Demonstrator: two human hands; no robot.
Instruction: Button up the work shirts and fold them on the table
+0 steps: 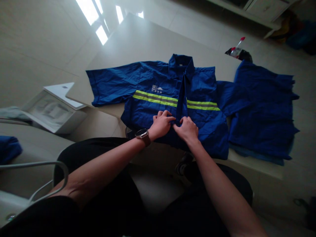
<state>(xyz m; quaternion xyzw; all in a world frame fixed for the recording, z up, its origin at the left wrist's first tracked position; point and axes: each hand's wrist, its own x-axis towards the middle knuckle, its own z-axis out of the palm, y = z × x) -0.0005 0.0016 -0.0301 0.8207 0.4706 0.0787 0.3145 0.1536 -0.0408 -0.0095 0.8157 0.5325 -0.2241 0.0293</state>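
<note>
A blue work jacket [153, 75] with a yellow-green reflective stripe across the chest lies face up on the table, collar away from me. Its lower part hangs over the near table edge. At the front opening, below the stripe, my left hand [161, 124] has its fingers closed on the jacket's front edge. Close beside it on the right, my right hand [187, 130] pinches the other side of the opening. The two thumbs almost meet. Whatever small fastening may lie between the fingertips is hidden.
Folded blue garments [264, 112] are stacked at the table's right end, touching the jacket's sleeve. Behind them stands a clear bottle [237, 49] with a red cap, next to something black. A white box [51, 107] is left of the pale table [148, 39]. A white cabinet [266, 10] stands far right.
</note>
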